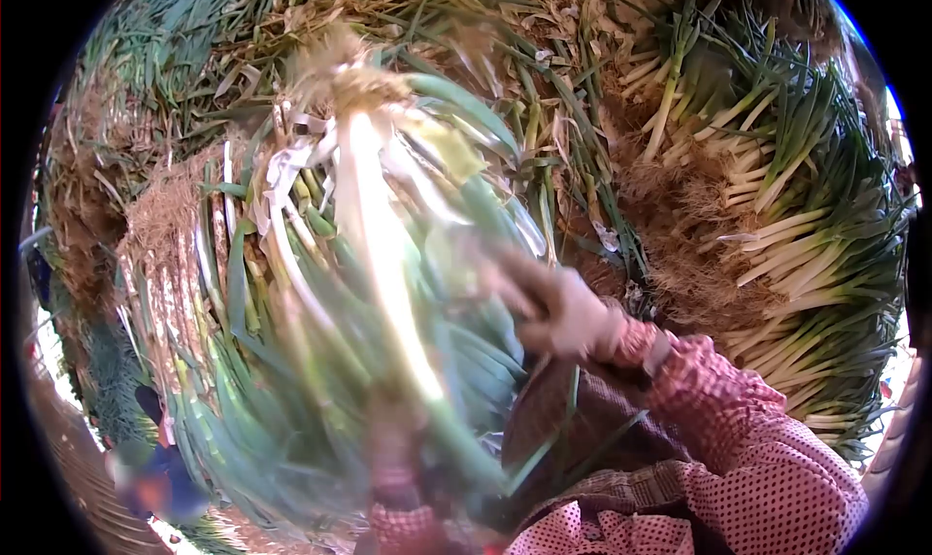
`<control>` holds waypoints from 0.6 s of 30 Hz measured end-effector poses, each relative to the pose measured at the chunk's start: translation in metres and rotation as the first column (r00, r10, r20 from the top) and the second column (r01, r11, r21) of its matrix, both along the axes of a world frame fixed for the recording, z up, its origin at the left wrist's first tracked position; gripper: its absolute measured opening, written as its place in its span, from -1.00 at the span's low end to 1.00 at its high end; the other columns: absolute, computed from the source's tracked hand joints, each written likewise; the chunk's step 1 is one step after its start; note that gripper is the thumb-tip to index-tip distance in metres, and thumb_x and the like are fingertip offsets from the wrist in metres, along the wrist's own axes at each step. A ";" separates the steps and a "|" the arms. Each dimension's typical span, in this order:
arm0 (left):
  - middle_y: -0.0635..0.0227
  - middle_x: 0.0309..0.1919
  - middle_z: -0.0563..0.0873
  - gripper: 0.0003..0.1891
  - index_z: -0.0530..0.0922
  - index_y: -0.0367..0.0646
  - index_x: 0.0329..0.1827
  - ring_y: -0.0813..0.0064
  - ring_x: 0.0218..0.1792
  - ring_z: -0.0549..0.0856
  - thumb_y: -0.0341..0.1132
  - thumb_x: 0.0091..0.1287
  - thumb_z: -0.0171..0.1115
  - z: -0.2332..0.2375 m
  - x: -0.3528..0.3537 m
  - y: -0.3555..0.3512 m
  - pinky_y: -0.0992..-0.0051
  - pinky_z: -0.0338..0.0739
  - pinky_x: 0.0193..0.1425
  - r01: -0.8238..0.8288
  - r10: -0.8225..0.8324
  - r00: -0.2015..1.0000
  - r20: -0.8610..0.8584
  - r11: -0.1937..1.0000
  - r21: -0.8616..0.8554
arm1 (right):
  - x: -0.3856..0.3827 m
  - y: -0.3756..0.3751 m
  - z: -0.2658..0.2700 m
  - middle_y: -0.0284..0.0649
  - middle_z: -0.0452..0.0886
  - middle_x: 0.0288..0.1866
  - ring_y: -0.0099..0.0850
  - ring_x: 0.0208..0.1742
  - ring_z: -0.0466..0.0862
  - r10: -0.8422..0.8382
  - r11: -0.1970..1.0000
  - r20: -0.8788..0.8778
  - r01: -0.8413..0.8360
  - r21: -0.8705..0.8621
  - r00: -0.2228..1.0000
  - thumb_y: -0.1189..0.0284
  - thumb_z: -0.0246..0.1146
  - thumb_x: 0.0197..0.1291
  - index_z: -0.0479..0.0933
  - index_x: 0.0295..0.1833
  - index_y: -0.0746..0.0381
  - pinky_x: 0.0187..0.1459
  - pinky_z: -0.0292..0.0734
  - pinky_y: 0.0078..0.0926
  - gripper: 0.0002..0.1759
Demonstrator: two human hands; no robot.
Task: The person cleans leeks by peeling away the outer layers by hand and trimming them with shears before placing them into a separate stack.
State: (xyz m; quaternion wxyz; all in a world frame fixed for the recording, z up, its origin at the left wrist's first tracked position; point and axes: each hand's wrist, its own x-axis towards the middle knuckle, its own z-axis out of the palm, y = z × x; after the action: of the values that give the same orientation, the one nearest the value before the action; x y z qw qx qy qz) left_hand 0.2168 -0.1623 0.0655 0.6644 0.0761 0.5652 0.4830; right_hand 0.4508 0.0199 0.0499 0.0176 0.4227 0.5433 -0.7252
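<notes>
A thick green onion (367,215) with a long white stem stands out in the middle, its bushy roots up and its green leaves toward me. My left hand (393,424), smeared by motion, is closed round its lower part, where white turns to green. My right hand (563,312) is to the right of the stem, its fingers pointing left and blurred. Pale, smeared leaf lies at those fingertips; whether they grip it cannot be made out. Behind and left of the held stem lies a heap of untrimmed green onions (228,273) with dry brown roots and peeling skins.
On the right, cleaned green onions (796,254) lie in a long curved row, roots inward, white stems showing. Loose leaves and dry peelings (553,69) litter the ground at the back. More green onions (184,40) are piled at the far left. A blurred person (175,482) is at the lower left.
</notes>
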 end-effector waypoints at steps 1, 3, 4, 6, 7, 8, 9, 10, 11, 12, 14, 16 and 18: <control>0.30 -0.27 0.73 -0.27 0.57 -0.37 0.29 0.44 -0.30 0.71 -0.12 0.14 0.65 -0.003 -0.002 0.012 0.50 0.63 -0.21 0.021 -0.024 0.998 -0.064 0.998 -0.054 | -0.005 -0.006 -0.025 0.10 0.65 0.34 -0.24 0.31 0.69 -0.202 0.977 -0.069 0.206 0.056 0.977 0.53 0.28 0.00 0.03 0.74 0.26 0.41 0.49 -0.43 0.11; 0.39 -0.24 0.73 -0.53 0.64 -0.31 0.20 0.47 -0.22 0.70 -0.30 0.25 0.48 -0.015 0.021 0.048 0.49 0.60 -0.08 0.013 -0.034 0.977 -0.210 0.995 -0.102 | -0.005 -0.010 -0.042 0.12 0.57 0.44 -0.20 0.46 0.57 -0.257 0.962 -0.088 0.264 0.071 0.962 0.51 0.31 -0.01 0.04 0.73 0.27 0.49 0.38 -0.42 0.11; 0.42 -0.23 0.73 -0.59 0.66 -0.28 0.17 0.48 -0.21 0.69 -0.34 0.27 0.43 -0.042 0.026 0.047 0.49 0.58 -0.05 0.044 -0.082 0.961 -0.266 0.988 -0.145 | -0.005 -0.012 -0.051 0.13 0.52 0.49 -0.18 0.54 0.51 -0.284 0.953 -0.098 0.292 0.078 0.954 0.50 0.32 -0.01 0.04 0.73 0.27 0.53 0.33 -0.41 0.11; 0.34 -0.21 0.76 -0.62 0.67 -0.27 0.15 0.46 -0.20 0.70 -0.35 0.27 0.39 -0.107 0.034 0.038 0.44 0.59 -0.05 0.186 -0.255 0.851 -0.459 0.964 -0.191 | 0.001 -0.010 -0.041 0.13 0.54 0.47 -0.18 0.52 0.53 -0.140 0.990 -0.017 0.140 0.027 0.990 0.51 0.32 0.00 0.04 0.73 0.26 0.52 0.35 -0.41 0.11; 0.22 -0.19 0.78 -0.61 0.67 -0.26 0.12 0.43 -0.17 0.72 -0.33 0.24 0.41 -0.112 0.045 0.046 0.41 0.60 -0.02 0.187 -0.308 0.772 -0.555 0.946 -0.264 | 0.005 -0.011 -0.046 0.14 0.54 0.46 -0.17 0.50 0.55 -0.092 0.996 0.003 0.092 0.012 0.996 0.51 0.32 0.00 0.03 0.74 0.25 0.51 0.37 -0.40 0.12; 0.17 -0.18 0.78 -0.61 0.67 -0.25 0.11 0.38 -0.15 0.74 -0.31 0.23 0.42 -0.130 0.050 0.040 0.38 0.61 0.00 0.215 -0.346 0.710 -0.614 0.936 -0.279 | 0.004 -0.006 -0.054 0.15 0.58 0.41 -0.14 0.42 0.61 -0.098 0.995 0.049 0.097 0.009 0.994 0.50 0.33 0.00 0.04 0.74 0.20 0.44 0.44 -0.37 0.12; 0.13 -0.17 0.79 -0.61 0.67 -0.25 0.10 0.34 -0.14 0.75 -0.30 0.22 0.43 -0.160 0.055 0.025 0.35 0.61 0.01 0.237 -0.382 0.638 -0.668 0.923 -0.302 | 0.003 -0.001 -0.062 0.15 0.62 0.36 -0.10 0.34 0.68 -0.103 0.995 0.095 0.103 0.004 0.990 0.48 0.35 0.00 0.06 0.74 0.14 0.38 0.51 -0.34 0.12; 0.08 -0.15 0.79 -0.61 0.68 -0.24 0.09 0.29 -0.12 0.77 -0.29 0.21 0.44 -0.158 0.058 0.030 0.33 0.62 0.02 0.259 -0.419 0.557 -0.717 0.908 -0.329 | -0.004 0.008 -0.063 0.15 0.65 0.32 -0.07 0.28 0.71 -0.070 0.996 0.116 0.063 0.059 0.991 0.47 0.36 0.00 0.07 0.74 0.10 0.34 0.55 -0.30 0.12; 0.02 -0.11 0.78 -0.59 0.68 -0.21 0.05 0.08 -0.06 0.77 -0.20 0.19 0.50 -0.154 0.062 0.034 0.20 0.62 0.07 0.329 -0.587 0.451 -0.672 0.809 -0.487 | -0.012 0.015 -0.070 0.16 0.67 0.26 -0.02 0.24 0.72 0.038 0.997 0.074 -0.043 0.068 0.997 0.45 0.36 0.00 0.07 0.74 0.06 0.31 0.58 -0.26 0.12; 0.03 -0.09 0.77 -0.56 0.68 -0.19 0.06 0.04 -0.03 0.75 -0.17 0.18 0.53 -0.150 0.065 0.031 0.15 0.61 0.09 0.375 -0.619 0.317 -0.718 0.777 -0.505 | -0.022 0.018 -0.079 0.03 0.66 0.32 -0.20 0.03 0.75 0.138 0.978 0.048 -0.144 0.152 0.989 0.55 0.33 0.03 0.03 0.76 0.06 0.12 0.67 -0.36 0.13; 0.05 -0.05 0.76 -0.51 0.67 -0.16 0.08 -0.04 0.02 0.72 -0.11 0.15 0.58 -0.147 0.069 0.040 0.05 0.60 0.12 0.444 -0.606 0.035 -0.794 0.722 -0.531 | -0.047 0.027 -0.100 -0.03 0.64 0.36 -0.28 -0.07 0.77 0.231 0.933 0.060 -0.239 0.271 0.971 0.57 0.29 0.10 0.01 0.76 0.06 0.02 0.73 -0.38 0.09; 0.15 -0.01 0.67 -0.34 0.60 -0.09 0.19 -0.02 0.05 0.68 0.04 0.10 0.62 -0.109 0.057 0.080 0.03 0.58 0.12 0.212 -0.539 -0.187 -0.822 0.794 -0.569 | -0.076 0.042 -0.113 0.11 0.67 0.24 -0.05 0.12 0.74 0.175 0.941 0.131 -0.205 0.268 0.976 0.42 0.35 0.09 0.07 0.74 0.05 0.20 0.65 -0.20 0.06; 0.16 0.09 0.63 -0.22 0.48 -0.09 0.32 0.02 0.04 0.70 0.07 0.10 0.61 -0.119 0.030 0.092 0.06 0.64 0.04 -0.079 -0.502 -0.301 -0.811 0.860 -0.504 | -0.093 0.046 -0.118 0.13 0.65 0.24 0.03 0.20 0.72 0.188 0.924 0.102 -0.211 0.320 0.977 0.37 0.37 0.10 0.07 0.73 0.05 0.28 0.62 -0.16 0.06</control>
State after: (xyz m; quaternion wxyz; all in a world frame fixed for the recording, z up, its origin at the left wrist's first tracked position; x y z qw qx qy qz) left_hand 0.2464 -0.0703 -0.0538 0.0350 0.4047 0.9136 -0.0184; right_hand 0.3577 0.0656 -0.0684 0.0394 0.3872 0.6958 -0.6037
